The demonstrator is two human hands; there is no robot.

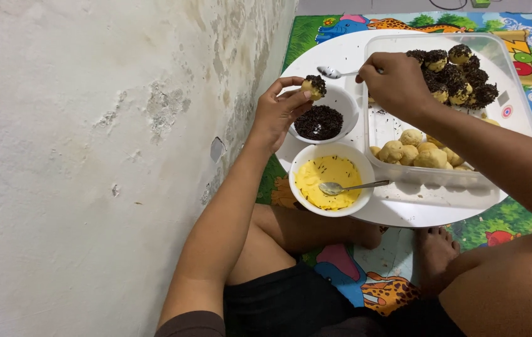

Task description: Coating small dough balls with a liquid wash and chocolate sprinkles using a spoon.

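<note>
No packages, labels, signs or screens anywhere in view.

home floor, colourful cartoon play mat (372,284), stained peeling wall (91,125), homemade sweets in a plastic tub (516,93)

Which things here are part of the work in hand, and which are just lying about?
In use:
left hand holding a sprinkle-topped pastry ball
right hand holding a spoon
bowl of dark sprinkles
bowl of yellow cream with a second spoon
clear container of plain and coated balls
round white tray

Lying about:
colourful play mat
peeling wall
</note>
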